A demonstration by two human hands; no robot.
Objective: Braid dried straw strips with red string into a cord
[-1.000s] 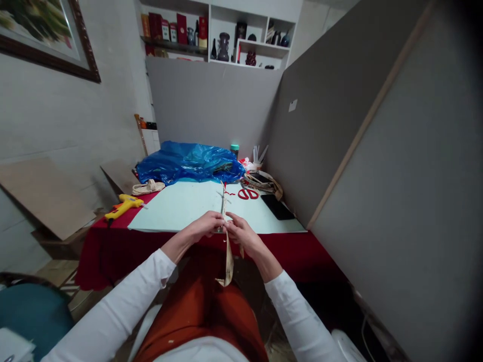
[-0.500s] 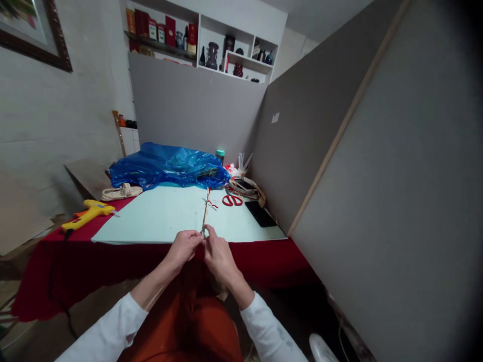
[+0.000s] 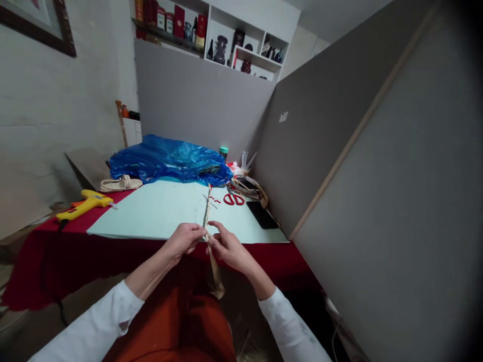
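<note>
A thin braided strip [image 3: 207,208] of pale straw-like material runs from the middle of the light green board [image 3: 158,211] to its front edge. My left hand [image 3: 187,237] pinches the strip's near end. Close on its right, my right hand [image 3: 227,246] holds the strip with thumb and fingers, the index finger raised a little. Below the hands a loose tan tail [image 3: 216,276] hangs over the table's front edge. Small red pieces [image 3: 215,199] lie beside the strip's far end.
Red-handled scissors [image 3: 233,199] and a black phone [image 3: 261,215] lie at the right. A blue plastic bag [image 3: 169,158] covers the back. At the left are a yellow glue gun [image 3: 85,205] and a woven sandal [image 3: 121,184]. A grey partition [image 3: 339,110] borders the right side.
My hands have parted slightly, the right one shifting rightward. The tan tail now shows hanging beneath them. The camera view has shifted a little.
</note>
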